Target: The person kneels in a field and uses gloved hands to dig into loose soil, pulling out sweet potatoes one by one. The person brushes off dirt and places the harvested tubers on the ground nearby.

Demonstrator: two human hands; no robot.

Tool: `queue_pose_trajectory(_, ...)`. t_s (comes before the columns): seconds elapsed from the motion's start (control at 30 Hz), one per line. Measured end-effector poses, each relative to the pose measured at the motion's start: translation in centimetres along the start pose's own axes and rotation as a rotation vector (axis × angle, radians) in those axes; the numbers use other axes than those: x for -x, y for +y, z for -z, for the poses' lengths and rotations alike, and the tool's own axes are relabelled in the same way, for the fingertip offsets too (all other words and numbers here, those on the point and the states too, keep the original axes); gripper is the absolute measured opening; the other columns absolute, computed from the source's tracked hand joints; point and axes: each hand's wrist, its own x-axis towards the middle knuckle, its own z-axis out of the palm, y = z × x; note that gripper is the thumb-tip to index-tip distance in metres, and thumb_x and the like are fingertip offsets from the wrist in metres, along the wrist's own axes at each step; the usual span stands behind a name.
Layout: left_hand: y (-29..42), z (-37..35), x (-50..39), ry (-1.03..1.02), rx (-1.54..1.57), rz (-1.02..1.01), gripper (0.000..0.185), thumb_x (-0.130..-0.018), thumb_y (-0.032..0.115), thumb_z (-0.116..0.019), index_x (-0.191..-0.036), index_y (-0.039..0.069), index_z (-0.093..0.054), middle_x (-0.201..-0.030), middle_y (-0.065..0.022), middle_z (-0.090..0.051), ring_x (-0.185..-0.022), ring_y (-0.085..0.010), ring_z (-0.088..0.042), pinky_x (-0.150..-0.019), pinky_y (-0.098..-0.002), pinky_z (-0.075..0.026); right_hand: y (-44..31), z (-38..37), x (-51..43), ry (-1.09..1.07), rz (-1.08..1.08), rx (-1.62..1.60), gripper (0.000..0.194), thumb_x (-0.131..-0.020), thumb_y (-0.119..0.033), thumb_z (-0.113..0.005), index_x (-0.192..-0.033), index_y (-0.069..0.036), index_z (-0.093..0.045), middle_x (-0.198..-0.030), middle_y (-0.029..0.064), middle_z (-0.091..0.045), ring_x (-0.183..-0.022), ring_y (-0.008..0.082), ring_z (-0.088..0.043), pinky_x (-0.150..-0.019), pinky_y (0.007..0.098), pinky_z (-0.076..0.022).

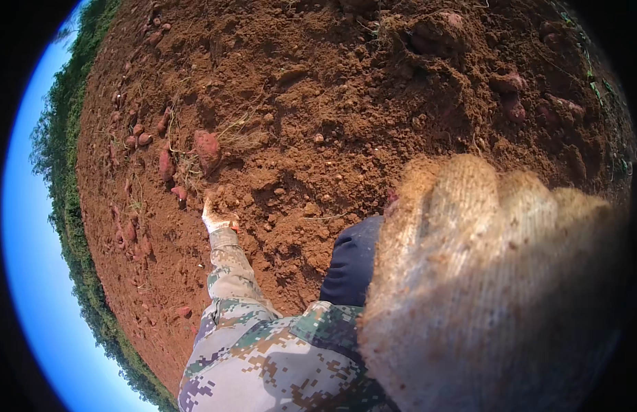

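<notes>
My right hand (483, 278), in a soiled white knit glove, fills the lower right close to the camera, its back towards me and its fingers bent out of sight. A bit of something reddish shows at its left edge; what it is, I cannot tell. My left hand (219, 211), gloved too and coated with soil, reaches down to the red earth at the end of a camouflage sleeve; its fingers are hard to make out. Just beyond it lie red-skinned sweet potatoes, a large one (207, 147), a long one (166, 164) and a small one (179, 193), among dry roots.
Loose red soil (308, 118) with clods spreads ahead. More sweet potatoes (513, 98) lie half buried at the upper right, others (138, 135) in a row at the left. A dark-clad knee (352, 257) is between my arms. Green trees (66, 134) line the field's far edge.
</notes>
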Motion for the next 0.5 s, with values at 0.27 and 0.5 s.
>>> queue_pose_trajectory(0.27, -14.2, -13.2, 3.6, -0.285, -0.559, 0.085, 0.04, -0.104, 0.028, -0.068, -0.127, -0.005, -0.07, -0.108, -0.0137, -0.078, -0.102, -0.0257, -0.075, -0.086, -0.0359, -0.062, 4.0, -2.6, 4.5, -0.203, -0.189, -0.19, 0.046, -0.094, -0.024, -0.073, -0.136, -0.005, -0.067, -0.114, 0.0227, -0.073, -0.103, 0.0363, -0.073, -0.088, 0.0468, -0.0586)
queue_pose_trajectory(0.5, -28.9, -41.0, 14.3, -1.43, -1.846, -1.182, 0.068, -0.095, 0.044, -0.073, -0.156, 0.021, -0.052, -0.165, -0.0128, -0.044, -0.152, -0.0334, -0.042, -0.124, -0.0521, -0.034, 8.2, -16.3, 14.9, -0.162, -0.803, -0.484, 0.051, -0.089, -0.037, -0.075, -0.127, -0.005, -0.07, -0.101, 0.0213, -0.074, -0.096, 0.0396, -0.073, -0.083, 0.0499, -0.0588)
